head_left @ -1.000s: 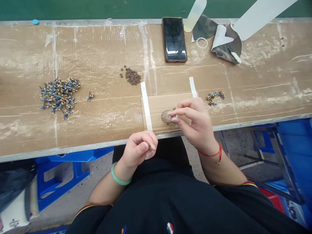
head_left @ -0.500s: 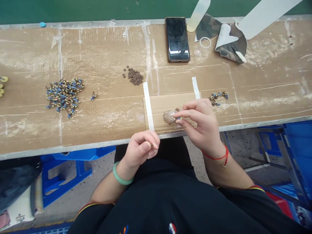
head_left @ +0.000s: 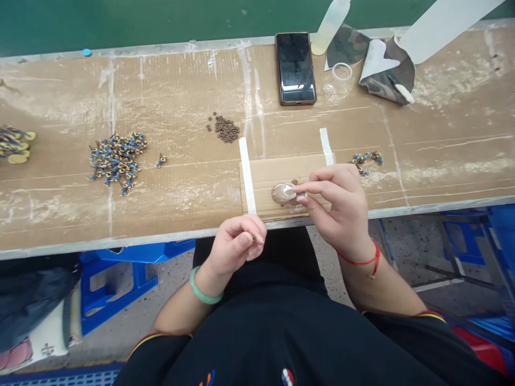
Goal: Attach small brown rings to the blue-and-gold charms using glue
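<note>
My left hand (head_left: 239,241) is closed in a pinch at the table's front edge, with a small brown disc (head_left: 254,239) between thumb and forefinger. My right hand (head_left: 340,201) pinches a tiny blue and yellow piece (head_left: 302,194) over the taped cardboard piece (head_left: 261,179). Its fingertips are at the right side of a small clear dish (head_left: 283,193), and one fingertip reaches over the rim. What lies inside the dish is hard to make out. Several small blue and brown pieces (head_left: 366,159) lie behind and to the right of my right hand.
A pile of blue and yellow pieces (head_left: 118,158) lies on the left, with one loose piece (head_left: 160,161) beside it. Brown rings (head_left: 227,130) are heaped near the middle. Farther back are a phone (head_left: 296,68), a soft bottle (head_left: 330,27), a clear ring (head_left: 341,71) and camouflage scraps (head_left: 388,69).
The whole view has shifted slightly, showing more of the yellow-ended pieces at the far left. Both hands keep nearly the same pose and place relative to the dish.
</note>
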`<state>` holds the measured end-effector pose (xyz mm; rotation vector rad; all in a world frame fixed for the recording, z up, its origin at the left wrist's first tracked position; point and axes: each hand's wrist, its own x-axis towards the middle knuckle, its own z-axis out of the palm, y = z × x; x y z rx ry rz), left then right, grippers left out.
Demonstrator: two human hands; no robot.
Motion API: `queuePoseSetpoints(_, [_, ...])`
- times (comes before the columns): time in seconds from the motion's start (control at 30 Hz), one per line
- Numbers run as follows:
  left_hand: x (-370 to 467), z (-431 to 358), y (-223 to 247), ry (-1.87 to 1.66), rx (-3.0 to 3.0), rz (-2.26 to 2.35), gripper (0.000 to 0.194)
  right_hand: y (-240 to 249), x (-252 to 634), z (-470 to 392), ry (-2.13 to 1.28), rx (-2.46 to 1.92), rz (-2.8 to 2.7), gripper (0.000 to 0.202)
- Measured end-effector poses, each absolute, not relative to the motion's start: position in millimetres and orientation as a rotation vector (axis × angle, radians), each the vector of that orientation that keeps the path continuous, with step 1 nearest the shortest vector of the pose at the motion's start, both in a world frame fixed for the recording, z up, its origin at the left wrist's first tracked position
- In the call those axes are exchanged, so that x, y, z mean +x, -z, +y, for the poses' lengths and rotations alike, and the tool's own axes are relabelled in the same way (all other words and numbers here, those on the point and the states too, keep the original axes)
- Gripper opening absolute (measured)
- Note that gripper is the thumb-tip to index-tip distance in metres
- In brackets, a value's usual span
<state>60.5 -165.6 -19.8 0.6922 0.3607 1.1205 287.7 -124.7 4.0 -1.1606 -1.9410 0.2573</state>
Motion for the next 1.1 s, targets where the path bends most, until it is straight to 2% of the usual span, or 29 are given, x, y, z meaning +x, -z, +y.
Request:
queuePoseSetpoints(0.2, [61, -165, 20, -1.134, 0.699, 0.339, 0.039, 0, 292, -124, -0.252, -1.173, -1.917, 0.009])
queuePoseSetpoints(0.33, [63, -165, 19, -1.133, 0.707, 0.360, 0.039, -11, 279, -138, -0.363, -1.190, -1.745, 0.014])
queuePoseSetpoints(0.57, [70, -166, 5, -1.159, 0.805, 0.407, 0.044, -29, 228, -173, -0.914, -0.938, -1.373, 0.023])
queuePoseSetpoints(0.7, [71, -169, -1, -1.233, 0.910, 0.556, 0.043, -25, 217, -182, -1.097, -0.899, -1.255, 0.018])
queuePoseSetpoints(0.83, [71, -173, -5, -1.295, 1.022, 0.619, 0.036, -23, 218, -186, -1.146, -0.837, -1.190, 0.012])
queuePoseSetpoints(1.1, [70, -173, -13, -1.312, 1.163, 0.728, 0.049, -31, 223, -185, -1.077, -0.831, -1.321, 0.013])
